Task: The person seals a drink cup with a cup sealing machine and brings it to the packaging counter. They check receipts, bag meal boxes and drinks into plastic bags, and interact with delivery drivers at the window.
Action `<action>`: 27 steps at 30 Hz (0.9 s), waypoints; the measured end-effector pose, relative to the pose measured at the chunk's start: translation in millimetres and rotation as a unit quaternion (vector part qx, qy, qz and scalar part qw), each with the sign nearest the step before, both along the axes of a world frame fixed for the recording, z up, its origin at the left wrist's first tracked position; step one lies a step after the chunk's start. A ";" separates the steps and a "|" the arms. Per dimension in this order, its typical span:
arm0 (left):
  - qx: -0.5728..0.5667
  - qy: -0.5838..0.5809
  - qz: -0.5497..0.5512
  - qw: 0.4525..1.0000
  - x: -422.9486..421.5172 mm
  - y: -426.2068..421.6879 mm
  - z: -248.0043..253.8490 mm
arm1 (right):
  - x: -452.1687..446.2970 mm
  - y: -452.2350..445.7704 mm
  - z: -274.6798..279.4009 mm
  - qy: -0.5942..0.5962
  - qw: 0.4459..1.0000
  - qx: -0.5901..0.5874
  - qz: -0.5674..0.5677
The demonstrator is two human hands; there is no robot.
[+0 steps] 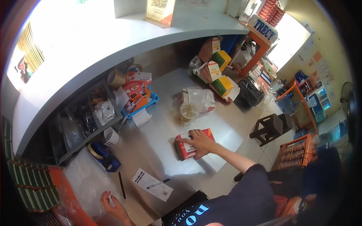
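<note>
My right hand [200,144] lies over a red and white box [185,151] on the metal counter. Its thumb and fingers spread across the top and grip the box. My left hand [114,209] is low in the view by a pile of clear plastic bags [85,179], its fingers apart and slightly curled with nothing in them. A printed receipt [145,182] rests between the hands, with a pen [160,183] across it. A thin black stick [121,185] lies near my left hand. Beyond the box sits a clear plastic bag [196,103] holding a cup and another package.
A blue tape dispenser [105,157], a paper cup [111,136] and a blue basket [152,98] of sachets line the left side. Stacked folded cartons [213,71] stand at the back right. A raised white shelf [124,35] curves overhead. A dark stool [268,129] stands beyond the counter's edge.
</note>
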State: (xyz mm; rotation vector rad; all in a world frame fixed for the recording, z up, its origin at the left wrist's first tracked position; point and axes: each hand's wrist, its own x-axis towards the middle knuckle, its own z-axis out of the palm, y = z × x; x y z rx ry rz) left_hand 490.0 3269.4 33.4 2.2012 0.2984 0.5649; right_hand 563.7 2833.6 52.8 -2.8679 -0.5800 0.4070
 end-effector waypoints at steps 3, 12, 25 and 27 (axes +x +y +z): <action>-0.063 0.080 -0.027 0.994 -14.2 -25.6 -7.9 | -4.6 39.3 16.2 -0.101 0.993 0.050 -0.024; -0.214 0.064 -0.075 0.972 -4.7 -92.0 6.2 | 16.8 67.1 -31.4 -0.055 0.991 0.097 0.080; 0.050 0.209 0.143 0.966 25.5 187.3 -46.4 | 43.1 503.5 -92.0 0.132 0.926 0.266 0.234; -0.007 0.219 0.100 0.971 28.9 208.3 -29.5 | 59.6 521.3 -112.5 0.053 0.968 0.106 0.223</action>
